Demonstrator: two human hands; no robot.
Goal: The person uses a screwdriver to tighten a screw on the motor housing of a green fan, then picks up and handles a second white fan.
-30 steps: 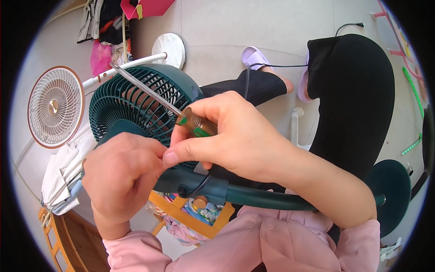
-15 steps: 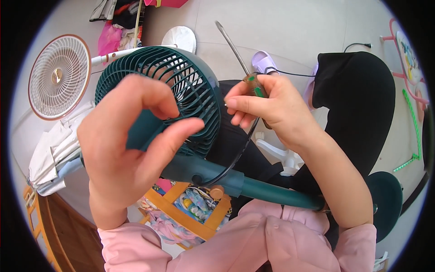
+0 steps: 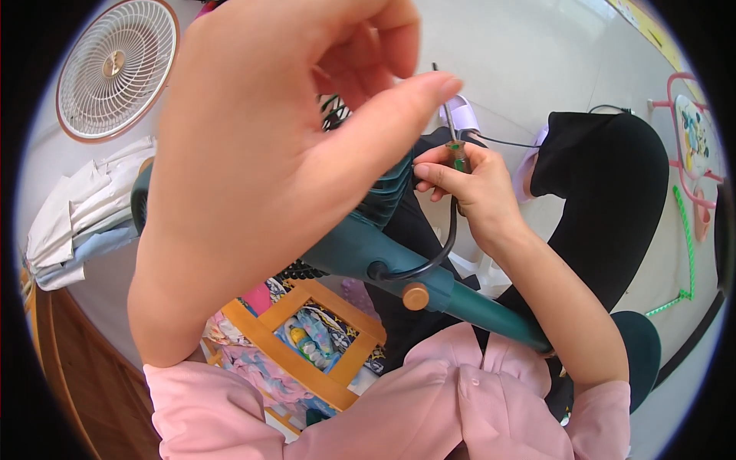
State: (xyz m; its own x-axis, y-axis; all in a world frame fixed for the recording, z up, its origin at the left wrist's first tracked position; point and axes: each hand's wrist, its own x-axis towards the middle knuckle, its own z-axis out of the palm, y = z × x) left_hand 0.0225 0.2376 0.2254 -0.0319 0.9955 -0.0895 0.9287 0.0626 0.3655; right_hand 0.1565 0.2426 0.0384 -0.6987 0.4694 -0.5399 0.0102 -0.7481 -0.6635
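My left hand (image 3: 291, 130) is raised close in the foreground, its thumb stretched out and its fingers loosely curled apart from it; nothing shows between them. Behind it, largely hidden, is the caged head of a dark green fan (image 3: 353, 244), whose pole slants across my lap to a round base (image 3: 642, 345). A black cord (image 3: 429, 264) loops out of the pole near a copper-coloured knob (image 3: 415, 297). My right hand (image 3: 487, 192) holds a screwdriver (image 3: 460, 159) with a green-marked handle, shaft pointing up. Something tiny sits at its thumb and index tips, too small to name.
A second, white fan (image 3: 115, 65) stands at the upper left above folded light cloths (image 3: 88, 203). Near my lap is a wooden chair (image 3: 307, 368) with patterned fabric. A pink-framed child's chair (image 3: 690, 138) and a green strip (image 3: 686, 245) are at right. Lilac slippers (image 3: 461, 113) are on the floor.
My left hand has risen toward the camera and now covers most of the fan head. My right hand has shifted slightly right and down, and the screwdriver stands more upright. The view has shifted.
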